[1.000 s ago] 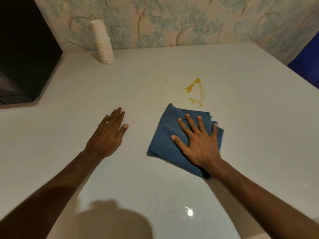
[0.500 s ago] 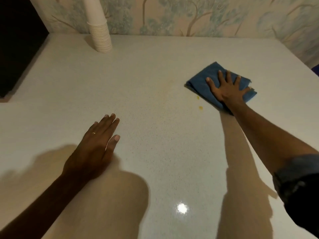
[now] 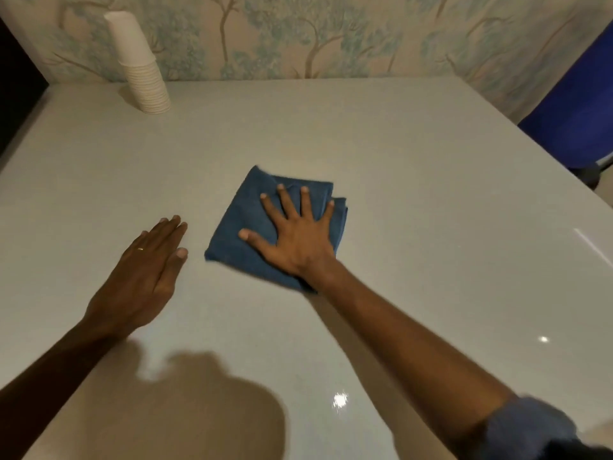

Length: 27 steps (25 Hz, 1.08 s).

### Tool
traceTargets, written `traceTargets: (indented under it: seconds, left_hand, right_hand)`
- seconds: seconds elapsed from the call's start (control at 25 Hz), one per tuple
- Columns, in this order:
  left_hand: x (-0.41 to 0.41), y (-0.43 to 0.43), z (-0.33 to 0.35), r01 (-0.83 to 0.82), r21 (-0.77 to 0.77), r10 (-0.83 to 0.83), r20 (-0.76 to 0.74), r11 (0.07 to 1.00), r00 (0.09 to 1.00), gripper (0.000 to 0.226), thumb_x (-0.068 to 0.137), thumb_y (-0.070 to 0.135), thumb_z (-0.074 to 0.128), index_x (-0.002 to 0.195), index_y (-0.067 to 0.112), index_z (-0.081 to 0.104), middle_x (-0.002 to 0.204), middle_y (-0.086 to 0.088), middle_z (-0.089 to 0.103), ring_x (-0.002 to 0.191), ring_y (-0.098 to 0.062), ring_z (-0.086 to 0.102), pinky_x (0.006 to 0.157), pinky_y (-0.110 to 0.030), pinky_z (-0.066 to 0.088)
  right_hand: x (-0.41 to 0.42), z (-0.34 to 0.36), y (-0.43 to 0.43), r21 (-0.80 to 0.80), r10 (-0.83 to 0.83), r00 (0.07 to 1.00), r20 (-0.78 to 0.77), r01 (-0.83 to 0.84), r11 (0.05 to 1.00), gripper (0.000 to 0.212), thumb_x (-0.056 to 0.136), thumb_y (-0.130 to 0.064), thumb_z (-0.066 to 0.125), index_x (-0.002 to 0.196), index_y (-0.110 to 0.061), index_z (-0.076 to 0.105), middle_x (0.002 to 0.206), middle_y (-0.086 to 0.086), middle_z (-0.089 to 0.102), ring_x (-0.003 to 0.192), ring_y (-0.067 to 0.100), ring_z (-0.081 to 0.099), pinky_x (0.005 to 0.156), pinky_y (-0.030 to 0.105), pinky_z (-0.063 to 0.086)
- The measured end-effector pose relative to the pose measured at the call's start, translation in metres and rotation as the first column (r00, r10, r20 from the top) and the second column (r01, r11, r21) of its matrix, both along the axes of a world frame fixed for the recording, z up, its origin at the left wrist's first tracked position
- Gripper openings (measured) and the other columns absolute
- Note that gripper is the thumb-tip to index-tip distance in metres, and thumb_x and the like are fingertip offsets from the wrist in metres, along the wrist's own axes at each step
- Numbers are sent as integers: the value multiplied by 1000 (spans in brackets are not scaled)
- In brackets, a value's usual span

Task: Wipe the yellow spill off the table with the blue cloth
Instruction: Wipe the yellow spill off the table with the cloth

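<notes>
The folded blue cloth (image 3: 243,224) lies flat near the middle of the pale grey table (image 3: 414,154). My right hand (image 3: 298,239) presses down on the cloth with the palm flat and the fingers spread, covering its right half. My left hand (image 3: 146,277) rests flat on the bare table to the left of the cloth, a small gap away, holding nothing. No yellow mark shows on the table around the cloth; whatever lies under the cloth is hidden.
A tall stack of white paper cups (image 3: 142,71) stands at the back left, close to the wallpapered wall. A blue chair (image 3: 577,121) sits past the table's right edge. A dark opening (image 3: 13,94) borders the far left.
One second ago the yellow spill lay just beyond the cloth. My right hand pushed the cloth over it, then drew it back toward me. No yellow is visible now. My left hand stayed put.
</notes>
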State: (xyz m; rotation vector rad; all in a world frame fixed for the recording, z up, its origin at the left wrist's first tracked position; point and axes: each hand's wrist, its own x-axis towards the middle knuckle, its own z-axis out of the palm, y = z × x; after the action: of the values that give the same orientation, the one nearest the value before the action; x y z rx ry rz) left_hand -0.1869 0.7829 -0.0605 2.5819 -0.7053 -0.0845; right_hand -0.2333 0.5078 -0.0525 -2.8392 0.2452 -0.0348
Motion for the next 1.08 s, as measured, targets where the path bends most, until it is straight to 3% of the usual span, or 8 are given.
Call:
traceTargets:
  seconds: [0.12,0.32,0.4,0.56,0.64,0.72,0.88,1.08]
  left_hand:
    - [-3,-4,-3,2,18,-2,29,1000,1000,61,107,43,27,163,18,28,172,5,21,160,-7,15,131,-30,5]
    - [1,-2,3,22,40,-25,70,999,997,62,108,48,24,164,21,26,173,7,18,160,-4,10,131,-29,4]
    - [18,9,-16,2,89,-3,13,996,1000,65,106,54,20,164,24,23,173,10,16,161,-2,7,131,-30,4]
    - [7,4,-9,31,63,-36,72,998,997,64,107,52,19,165,24,21,173,12,13,160,1,3,130,-23,-2]
    - [6,1,-8,64,56,-71,145,996,987,62,108,43,27,163,15,29,173,1,21,162,-10,12,133,-35,7]
    - [6,0,-14,80,63,-90,167,995,982,63,107,40,29,161,10,31,171,-5,25,162,-16,16,131,-44,15]
    - [14,2,-14,59,103,-76,166,993,983,63,106,42,24,162,13,29,171,-3,24,162,-15,15,131,-42,16]
    - [6,2,-9,84,41,-90,192,996,977,60,107,39,30,159,10,36,170,-4,28,161,-16,20,131,-43,17]
  right_hand:
    - [-106,-8,1,-91,36,997,74,-29,995,87,89,-89,23,163,-42,21,175,-6,15,163,31,7,120,77,4]
    - [-194,1,-85,-165,-77,994,75,89,982,87,90,-89,22,164,-44,12,175,-14,7,163,21,4,125,70,4]
    - [-148,-12,-123,-137,-153,987,-42,146,980,89,88,-90,17,164,-44,12,175,-13,8,162,25,8,124,70,6]
    - [-74,5,-189,-90,-403,914,-52,398,913,98,81,-96,9,164,-44,8,176,-9,3,162,33,0,120,77,-1]
    - [-11,10,-199,-34,-441,894,-78,439,898,103,80,-97,9,165,-38,7,177,-4,1,162,34,-5,117,80,-6]
    - [52,13,-191,-28,-411,909,-66,410,912,103,83,-94,12,166,-34,7,177,-2,-3,162,34,-8,114,82,-9]
    - [130,10,-146,-74,-305,952,21,305,949,100,89,-87,12,167,-25,8,177,1,0,163,32,-5,112,83,-14]
    - [124,11,-92,-48,-149,988,-30,147,988,96,90,-87,14,167,-29,13,176,-3,8,163,28,2,113,82,-11]
